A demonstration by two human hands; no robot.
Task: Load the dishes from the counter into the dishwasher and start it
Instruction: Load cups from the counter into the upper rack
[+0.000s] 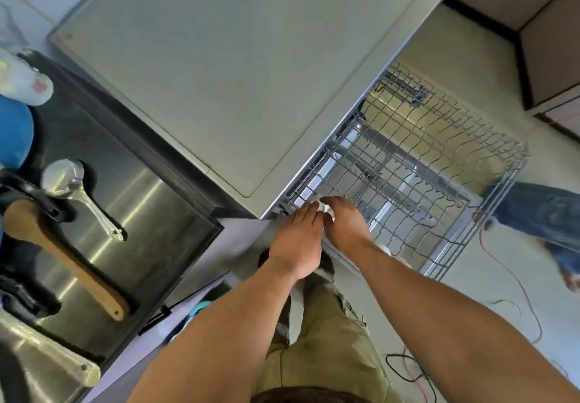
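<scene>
The dishwasher (pixel 244 66) fills the upper middle, with its wire rack (pixel 519 154) drawn out at 3 o'clock and the steel counter (pixel 141 214) at 9 o'clock. Both your hands meet at the rack's 8 o'clock corner. Your left hand (pixel 298 236) has fairly straight fingers touching a small white piece (pixel 324 207); your right hand (pixel 345 223) cups over it, grasp not discernible. Once it is seated, the wooden paddle (pixel 62 252) and metal scoop (pixel 62 179) wait at 9 o'clock, handles pointing to 4 o'clock, nearer your left hand
</scene>
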